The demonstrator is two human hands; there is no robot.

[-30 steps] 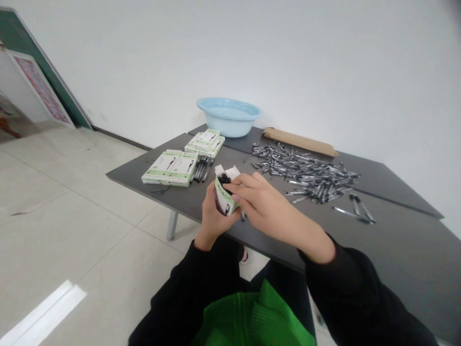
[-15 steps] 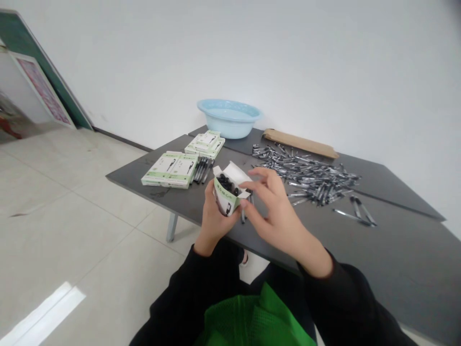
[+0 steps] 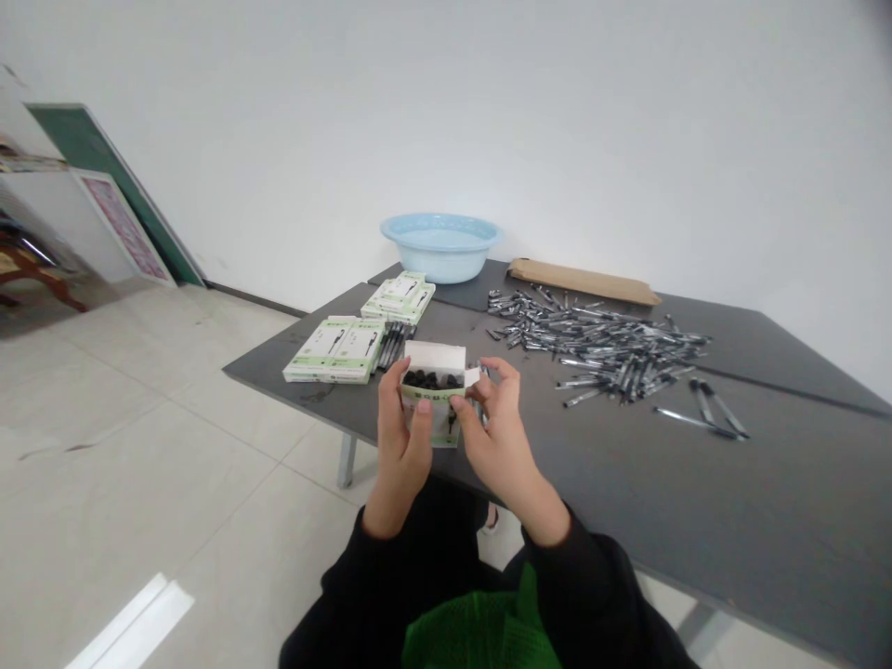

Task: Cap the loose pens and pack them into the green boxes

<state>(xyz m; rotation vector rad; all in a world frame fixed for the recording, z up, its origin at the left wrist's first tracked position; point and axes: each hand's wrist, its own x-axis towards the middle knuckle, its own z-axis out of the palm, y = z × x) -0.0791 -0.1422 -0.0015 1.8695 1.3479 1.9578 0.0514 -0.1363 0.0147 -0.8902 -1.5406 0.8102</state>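
Observation:
Between my hands, above the near table edge, is a small white and green pen box (image 3: 440,426) with its top flap up. Black pen ends (image 3: 433,380) fill its mouth. My left hand (image 3: 402,437) grips the box's left side, thumb on the front face. At the right side, my right hand (image 3: 498,423) has its thumb against the front corner and its fingers by the side flap. Just behind the box lies a row of pens (image 3: 394,346) on the table. Flat closed pen boxes (image 3: 335,348) lie to the left, with another stack of boxes (image 3: 400,297) behind them.
A large pile of loose pens (image 3: 613,348) spreads over the dark table (image 3: 731,502) on the right, with a few separate pens (image 3: 717,409) nearby. Toward the wall are a light blue basin (image 3: 442,255) and a long brown cardboard piece (image 3: 583,281).
The box has turned from tilted to facing me squarely, and its flap stands up behind the pens. My right hand has closed in on the box's right side. The view has shifted slightly.

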